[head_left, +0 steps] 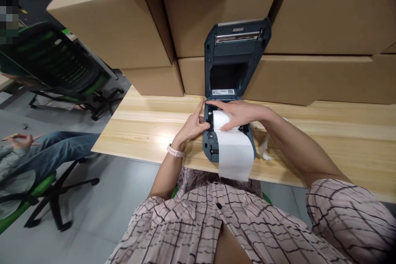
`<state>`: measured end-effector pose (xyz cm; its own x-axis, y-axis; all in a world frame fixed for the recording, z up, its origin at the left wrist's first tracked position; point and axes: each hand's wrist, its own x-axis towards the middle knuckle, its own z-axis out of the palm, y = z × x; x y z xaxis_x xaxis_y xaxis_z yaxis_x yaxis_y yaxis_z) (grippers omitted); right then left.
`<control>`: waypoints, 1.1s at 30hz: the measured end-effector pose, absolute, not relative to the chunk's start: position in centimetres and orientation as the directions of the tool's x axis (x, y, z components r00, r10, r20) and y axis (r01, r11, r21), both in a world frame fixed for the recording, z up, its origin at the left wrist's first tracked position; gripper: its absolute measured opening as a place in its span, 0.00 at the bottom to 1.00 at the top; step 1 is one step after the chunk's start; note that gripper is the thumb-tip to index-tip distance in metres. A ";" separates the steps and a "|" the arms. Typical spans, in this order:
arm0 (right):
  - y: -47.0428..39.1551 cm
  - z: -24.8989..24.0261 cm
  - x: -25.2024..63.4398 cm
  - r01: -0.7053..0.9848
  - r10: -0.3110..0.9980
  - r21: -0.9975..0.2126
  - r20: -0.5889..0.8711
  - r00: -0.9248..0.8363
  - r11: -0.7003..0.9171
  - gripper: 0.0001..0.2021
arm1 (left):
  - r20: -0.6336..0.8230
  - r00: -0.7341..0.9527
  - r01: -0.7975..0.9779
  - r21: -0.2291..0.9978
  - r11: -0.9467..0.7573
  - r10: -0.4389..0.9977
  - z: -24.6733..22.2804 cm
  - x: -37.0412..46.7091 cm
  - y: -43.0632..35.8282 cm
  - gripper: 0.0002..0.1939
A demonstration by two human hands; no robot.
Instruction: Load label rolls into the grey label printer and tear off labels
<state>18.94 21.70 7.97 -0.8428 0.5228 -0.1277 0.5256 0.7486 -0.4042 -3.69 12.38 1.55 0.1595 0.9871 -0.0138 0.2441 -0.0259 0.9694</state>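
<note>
A dark grey label printer [208, 148] stands on the wooden table with its lid [213, 57] tipped up. Inside lies a white label roll [219, 119], and a strip of label paper [235, 154] runs from it over the printer's front and past the table edge. My right hand [239, 112] is over the roll, thumb and fingers spread around it; part of the roll is hidden under them. At the printer's left side, my left hand [195, 123] grips the rim with the thumb on top and the index finger stretched along the side.
Large cardboard boxes [318, 16] are stacked behind the printer. A curled paper scrap [265, 148] lies on the table [139, 123] right of the printer. To the left, beyond the table's end, are office chairs [55, 62] and a seated person [62, 148].
</note>
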 end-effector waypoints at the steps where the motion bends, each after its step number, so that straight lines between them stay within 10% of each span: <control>1: 21.5 8.6 19.2 0.498 0.504 -0.450 -0.116 -0.856 0.741 0.58 | -0.015 0.163 0.236 0.971 -0.024 0.987 1.5 -3.7 12.4 0.60; 10: 19.9 13.6 29.8 0.318 0.638 -0.727 0.211 -0.740 0.609 0.63 | -0.008 0.156 0.272 0.962 -0.035 0.988 2.0 -3.3 12.0 0.56; 17: 21.9 9.1 32.5 0.549 0.863 -0.713 0.160 -0.479 0.437 0.59 | 0.002 0.151 0.246 0.969 -0.040 0.988 1.8 -3.4 12.2 0.54; 33: 23.2 3.2 32.7 0.421 0.886 -0.856 0.087 -0.455 0.300 0.54 | -0.121 0.186 0.194 0.977 0.084 0.975 3.4 -3.1 11.5 0.54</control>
<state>32.71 23.16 3.19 -0.4551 0.8862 0.0870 0.4208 0.3001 -0.8561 -3.07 11.48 3.39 0.1861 0.9751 -0.1206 0.1942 0.0838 0.9774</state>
